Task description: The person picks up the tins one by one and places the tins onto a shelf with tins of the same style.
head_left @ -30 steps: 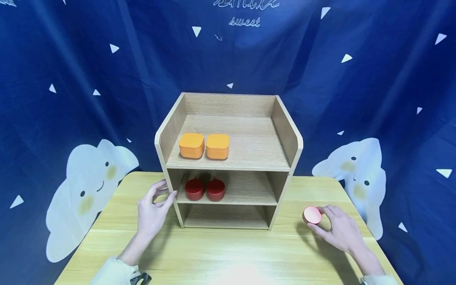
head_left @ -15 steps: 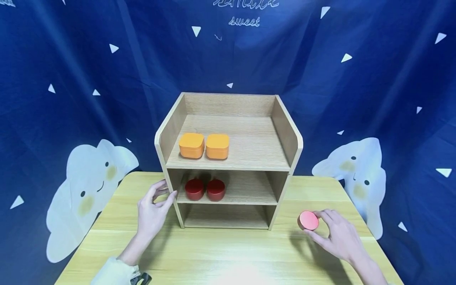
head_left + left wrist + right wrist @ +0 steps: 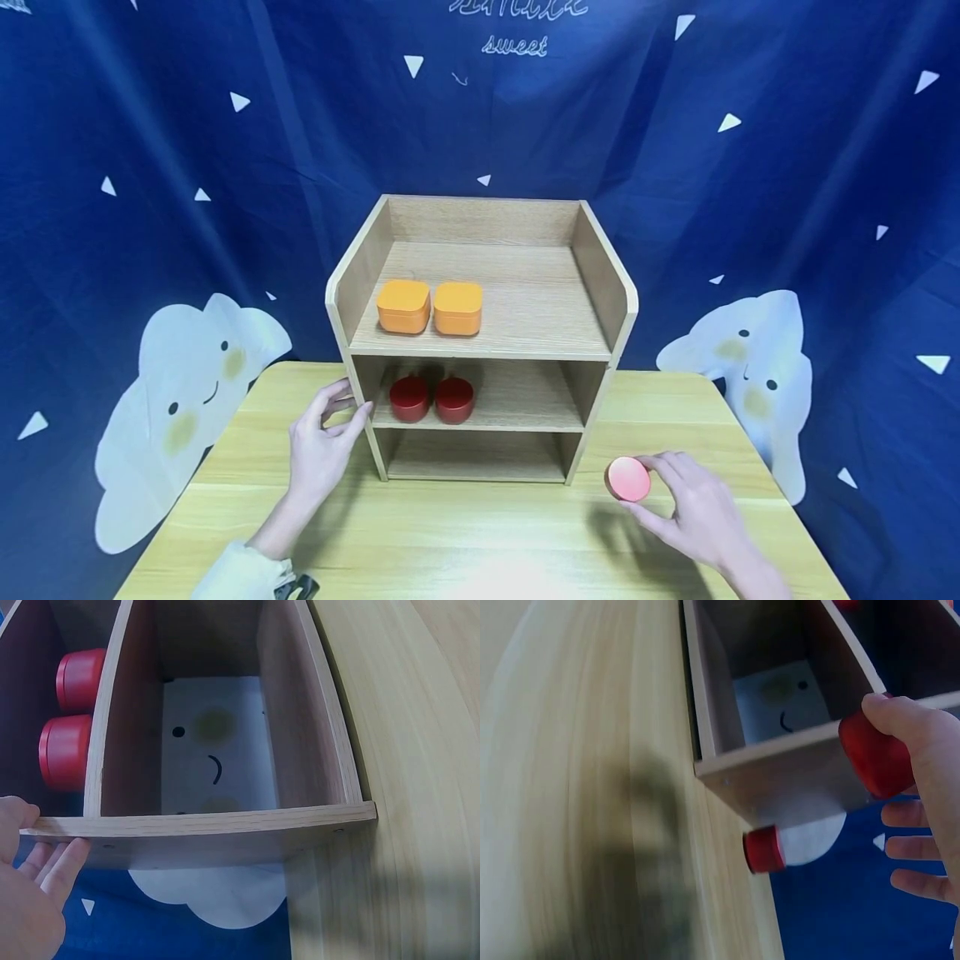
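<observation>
**Left hand [image 3: 321, 450] grips a wooden shelf unit [image 3: 495, 355] while the right hand [image 3: 693, 508] pinches a round red tin [image 3: 628, 479]**

Head view: the shelf unit, with 3 levels, stands mid-frame on the tabletop [image 3: 442, 533]. At the frame's centre left, the left hand pinches its side panel, presumably to keep it from shifting. At lower right, the right hand pinches the round red tin between thumb and fingers; the tin is tilted, near the shelf unit but apart from it, and its separate shadow suggests it is held above the tabletop. Gripping the curved side leaves the flat face uncovered. On the top level, a left orange tin [image 3: 403, 307] and a right orange tin [image 3: 458, 308] sit side by side; below them are 2 dark red tins [image 3: 454, 400]. They look grouped by colour and shape, starting from the left end of each level.

Left wrist view: at lower left, the thumb lies over the panel's edge and the fingers press its outer face, a hold that probably braces from both sides. The 2 dark red tins are at upper left.

Right wrist view: at right, the thumb presses the held tin; 3 fingers show spread apart beneath it. Another red tin [image 3: 765, 850], at lower centre, is near the shelf unit's outer side, perhaps waiting within reach.
</observation>
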A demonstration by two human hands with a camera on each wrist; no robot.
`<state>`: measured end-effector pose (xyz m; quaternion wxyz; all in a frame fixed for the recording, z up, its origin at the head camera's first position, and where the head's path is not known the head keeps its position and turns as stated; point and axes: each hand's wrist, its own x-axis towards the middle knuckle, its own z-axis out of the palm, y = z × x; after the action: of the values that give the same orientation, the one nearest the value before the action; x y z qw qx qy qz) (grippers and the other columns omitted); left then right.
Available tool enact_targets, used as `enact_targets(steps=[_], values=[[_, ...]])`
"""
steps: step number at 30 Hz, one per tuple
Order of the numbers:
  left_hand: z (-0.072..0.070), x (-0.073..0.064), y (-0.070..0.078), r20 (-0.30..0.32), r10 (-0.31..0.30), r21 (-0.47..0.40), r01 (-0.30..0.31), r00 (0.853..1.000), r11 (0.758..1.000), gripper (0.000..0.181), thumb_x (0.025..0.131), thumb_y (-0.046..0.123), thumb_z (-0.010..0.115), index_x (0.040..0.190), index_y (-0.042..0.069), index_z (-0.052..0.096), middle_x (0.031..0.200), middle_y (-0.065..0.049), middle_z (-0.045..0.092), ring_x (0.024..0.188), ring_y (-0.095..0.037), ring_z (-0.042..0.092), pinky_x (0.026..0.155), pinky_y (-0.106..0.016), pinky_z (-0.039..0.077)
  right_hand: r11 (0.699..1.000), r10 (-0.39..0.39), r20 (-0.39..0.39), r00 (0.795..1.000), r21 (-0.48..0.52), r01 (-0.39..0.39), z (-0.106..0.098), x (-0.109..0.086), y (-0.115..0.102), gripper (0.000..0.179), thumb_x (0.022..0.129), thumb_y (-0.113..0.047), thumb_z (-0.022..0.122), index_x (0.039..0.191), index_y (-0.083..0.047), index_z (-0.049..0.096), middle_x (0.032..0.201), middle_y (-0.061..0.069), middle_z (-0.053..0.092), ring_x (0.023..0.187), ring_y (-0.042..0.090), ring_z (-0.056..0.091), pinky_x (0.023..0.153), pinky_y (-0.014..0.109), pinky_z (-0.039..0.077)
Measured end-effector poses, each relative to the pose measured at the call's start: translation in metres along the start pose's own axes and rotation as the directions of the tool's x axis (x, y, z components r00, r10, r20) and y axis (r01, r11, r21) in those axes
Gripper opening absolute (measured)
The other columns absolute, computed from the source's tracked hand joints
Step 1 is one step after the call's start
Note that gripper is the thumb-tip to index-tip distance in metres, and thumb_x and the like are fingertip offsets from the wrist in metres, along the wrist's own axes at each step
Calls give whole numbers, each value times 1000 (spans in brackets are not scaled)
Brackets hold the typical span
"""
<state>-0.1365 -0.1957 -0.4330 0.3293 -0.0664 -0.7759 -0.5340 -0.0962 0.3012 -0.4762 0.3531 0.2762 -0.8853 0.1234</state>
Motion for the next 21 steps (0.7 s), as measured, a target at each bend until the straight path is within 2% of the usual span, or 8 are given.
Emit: enact_targets(steps=[7, 15, 21], values=[[0, 0, 0, 2, 0, 2, 0, 1000, 1000, 37, 88, -5, 79, 124, -1, 71, 115, -22, 78, 93, -5, 77, 69, -10, 63, 999, -23, -7, 1000, 36, 23, 4, 7, -17, 59, 79, -62, 83, 112, -14, 75, 97, -6, 74, 87, 15, 69, 69, 34, 60], [-1, 0, -1, 6, -6, 7, 6, 1000, 1000, 35, 90, 3, 81, 124, 1, 71, 115, -21, 79, 93, -9, 78, 70, -10, 63, 998, -37, -21, 999, 53, 38, 9, 15, -34, 57, 80, -62, 82, 111, -14, 75, 96, -6, 73, 87, 15, 69, 68, 34, 60], [-1, 0, -2, 8, -6, 3, 6, 1000, 1000, 36, 88, -3, 80, 124, 0, 71, 117, -21, 78, 94, -4, 77, 70, -9, 62, 998, -13, -15, 1000, 63, 14, 13, 21, -47, 57, 78, -61, 84, 110, -14, 75, 97, -7, 74, 89, 15, 69, 71, 35, 60]])
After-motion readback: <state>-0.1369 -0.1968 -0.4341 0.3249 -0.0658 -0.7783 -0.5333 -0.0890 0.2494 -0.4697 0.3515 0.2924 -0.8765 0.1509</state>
